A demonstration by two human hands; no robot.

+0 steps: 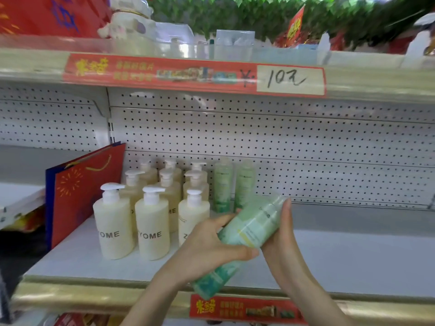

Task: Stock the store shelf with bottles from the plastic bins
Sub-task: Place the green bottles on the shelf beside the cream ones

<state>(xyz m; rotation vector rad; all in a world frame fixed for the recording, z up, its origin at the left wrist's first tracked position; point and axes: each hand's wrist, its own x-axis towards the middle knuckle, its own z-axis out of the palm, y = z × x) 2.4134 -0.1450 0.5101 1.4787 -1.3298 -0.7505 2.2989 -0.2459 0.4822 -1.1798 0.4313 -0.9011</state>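
A tall pale green bottle (pixel 247 231) lies tilted in front of the shelf (pixel 341 260), its dark green end down at the shelf's front edge. My left hand (pixel 207 250) grips it round the middle from the left. My right hand (pixel 282 234) holds it from the right, fingers reaching up along its upper part. Two matching green bottles (pixel 233 184) stand upright at the back of the shelf. Left of them stand several cream pump bottles (pixel 150 222) in rows.
A red gift bag (pixel 80 191) leans at the shelf's left end beside the pump bottles. A white pegboard back wall (pixel 306 142) runs behind. The upper shelf carries a red price strip (pixel 193 75). The shelf's right half is bare white surface.
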